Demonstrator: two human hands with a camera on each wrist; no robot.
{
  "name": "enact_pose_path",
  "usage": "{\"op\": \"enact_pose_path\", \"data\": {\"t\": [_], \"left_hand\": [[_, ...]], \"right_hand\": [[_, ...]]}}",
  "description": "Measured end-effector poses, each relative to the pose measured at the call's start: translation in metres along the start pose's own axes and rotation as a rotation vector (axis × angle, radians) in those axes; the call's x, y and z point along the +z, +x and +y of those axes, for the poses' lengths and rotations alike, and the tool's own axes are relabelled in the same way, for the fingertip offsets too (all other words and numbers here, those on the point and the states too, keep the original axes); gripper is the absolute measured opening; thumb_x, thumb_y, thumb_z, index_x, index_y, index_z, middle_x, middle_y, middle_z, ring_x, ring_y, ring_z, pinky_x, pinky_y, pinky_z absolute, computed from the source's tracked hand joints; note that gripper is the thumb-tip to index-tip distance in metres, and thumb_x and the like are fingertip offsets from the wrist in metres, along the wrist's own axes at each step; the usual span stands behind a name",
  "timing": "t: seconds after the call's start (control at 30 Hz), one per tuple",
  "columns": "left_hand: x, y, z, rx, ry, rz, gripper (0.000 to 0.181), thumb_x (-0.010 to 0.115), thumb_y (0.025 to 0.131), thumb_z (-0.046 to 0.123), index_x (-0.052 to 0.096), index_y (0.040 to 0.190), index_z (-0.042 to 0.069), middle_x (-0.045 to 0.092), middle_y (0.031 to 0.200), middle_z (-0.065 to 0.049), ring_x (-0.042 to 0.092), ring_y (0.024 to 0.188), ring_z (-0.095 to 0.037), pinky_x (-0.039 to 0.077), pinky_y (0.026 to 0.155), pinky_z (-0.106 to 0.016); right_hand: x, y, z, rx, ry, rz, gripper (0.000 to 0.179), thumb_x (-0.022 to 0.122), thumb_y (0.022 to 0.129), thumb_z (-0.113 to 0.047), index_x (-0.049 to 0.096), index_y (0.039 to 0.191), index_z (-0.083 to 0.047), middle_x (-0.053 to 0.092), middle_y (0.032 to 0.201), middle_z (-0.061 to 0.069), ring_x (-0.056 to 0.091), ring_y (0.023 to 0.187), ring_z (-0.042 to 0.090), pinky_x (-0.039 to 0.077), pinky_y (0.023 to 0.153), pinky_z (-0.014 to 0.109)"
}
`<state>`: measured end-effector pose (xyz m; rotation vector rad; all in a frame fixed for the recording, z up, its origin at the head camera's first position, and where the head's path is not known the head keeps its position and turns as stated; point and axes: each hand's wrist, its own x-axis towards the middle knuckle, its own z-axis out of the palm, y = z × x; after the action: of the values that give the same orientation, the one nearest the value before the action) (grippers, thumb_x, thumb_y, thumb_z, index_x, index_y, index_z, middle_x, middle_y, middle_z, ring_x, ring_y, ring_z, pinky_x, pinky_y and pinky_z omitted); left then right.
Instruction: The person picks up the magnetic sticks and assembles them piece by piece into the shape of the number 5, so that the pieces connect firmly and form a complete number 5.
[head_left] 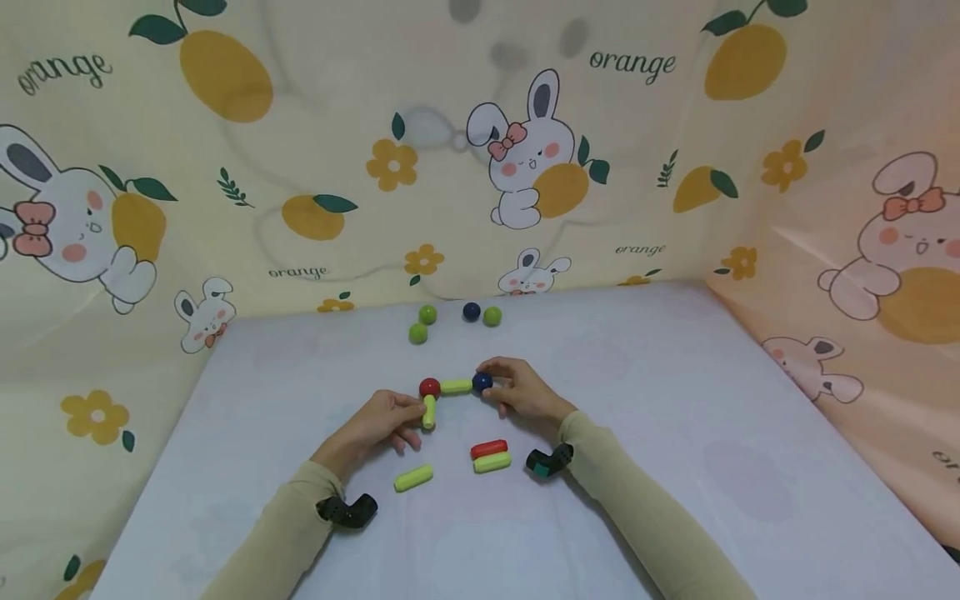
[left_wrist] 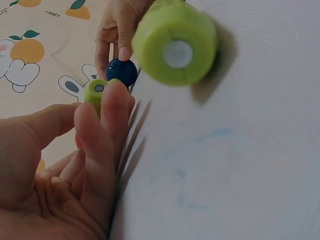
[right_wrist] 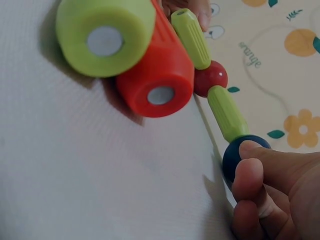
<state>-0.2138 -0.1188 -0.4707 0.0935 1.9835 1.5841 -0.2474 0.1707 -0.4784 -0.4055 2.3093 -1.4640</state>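
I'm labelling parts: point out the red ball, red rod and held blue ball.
Red ball (head_left: 429, 387): head view, visible middle.
Red rod (head_left: 489, 449): head view, middle of its side.
Held blue ball (left_wrist: 121, 74): left wrist view, exposed middle.

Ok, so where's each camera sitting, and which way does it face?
Head: worn on the head, looking forward and down at the table; sleeves, left hand and right hand show.
Left wrist: worn on the left wrist, facing that hand's work past a loose green stick; left hand close, right hand at the top.
Right wrist: worn on the right wrist, facing the blue ball; right hand close, part of left hand at the top.
Shared: both wrist views show the blue ball and held green stick.
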Motion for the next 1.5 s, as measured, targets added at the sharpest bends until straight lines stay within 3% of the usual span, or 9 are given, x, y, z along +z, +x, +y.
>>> {"op": "enact_pose_path", "data": {"t": [0.17, 0.5, 0.97, 1.23, 1.37, 1.5], "left_hand": [[0.002, 0.000, -0.004, -0.013, -0.002, -0.004, 0.042, 0.059, 0.102, 0.021, 0.060, 0.133, -0.007, 0.078, 0.102, -0.010, 0.069, 0.061, -0.009, 0.049, 0.051, -0.018], [0.003, 0.007, -0.004, 0.006, 0.002, 0.010, 0.043, 0.059, 0.102, 0.020, 0.058, 0.135, -0.008, 0.078, 0.103, -0.011, 0.069, 0.061, -0.008, 0.048, 0.050, -0.019], [0.001, 0.003, 0.001, 0.005, -0.010, -0.015, 0.043, 0.059, 0.102, 0.018, 0.056, 0.136, -0.009, 0.078, 0.106, -0.014, 0.069, 0.062, -0.009, 0.049, 0.050, -0.018], [0.001, 0.003, -0.001, 0.003, -0.005, 0.001, 0.042, 0.059, 0.102, 0.017, 0.057, 0.136, -0.008, 0.078, 0.106, -0.013, 0.069, 0.062, -0.009, 0.049, 0.050, -0.019], [0.001, 0.004, -0.002, 0.005, -0.009, 0.006, 0.042, 0.059, 0.102, 0.017, 0.057, 0.136, -0.008, 0.078, 0.105, -0.013, 0.069, 0.062, -0.009, 0.049, 0.050, -0.018], [0.001, 0.005, -0.003, 0.004, -0.014, 0.009, 0.041, 0.060, 0.102, 0.016, 0.058, 0.135, -0.007, 0.078, 0.104, -0.012, 0.069, 0.061, -0.009, 0.049, 0.050, -0.018]], "right_hand": [[0.003, -0.002, 0.002, 0.027, 0.005, -0.011, 0.043, 0.066, 0.098, -0.010, 0.054, 0.139, -0.012, 0.051, 0.151, 0.018, 0.058, 0.056, 0.014, 0.049, 0.059, 0.021], [0.000, -0.003, 0.000, -0.004, -0.015, 0.008, 0.041, 0.064, 0.098, -0.008, 0.054, 0.138, -0.012, 0.049, 0.153, 0.021, 0.058, 0.055, 0.014, 0.050, 0.059, 0.022], [-0.001, -0.001, -0.001, -0.008, -0.014, -0.002, 0.045, 0.064, 0.099, -0.009, 0.052, 0.142, -0.012, 0.047, 0.154, 0.020, 0.058, 0.057, 0.014, 0.050, 0.060, 0.022], [-0.012, 0.004, -0.001, -0.052, 0.017, -0.030, 0.049, 0.061, 0.102, -0.019, 0.047, 0.147, -0.006, 0.050, 0.151, 0.019, 0.060, 0.059, 0.013, 0.053, 0.063, 0.023], [-0.026, 0.012, -0.005, -0.033, 0.074, 0.026, 0.050, 0.058, 0.104, -0.022, 0.044, 0.149, -0.005, 0.050, 0.152, 0.019, 0.062, 0.066, 0.013, 0.053, 0.067, 0.022], [-0.043, 0.026, -0.013, -0.032, 0.095, 0.160, 0.049, 0.058, 0.104, -0.023, 0.045, 0.147, -0.005, 0.051, 0.150, 0.019, 0.064, 0.070, 0.014, 0.055, 0.067, 0.023]]}}
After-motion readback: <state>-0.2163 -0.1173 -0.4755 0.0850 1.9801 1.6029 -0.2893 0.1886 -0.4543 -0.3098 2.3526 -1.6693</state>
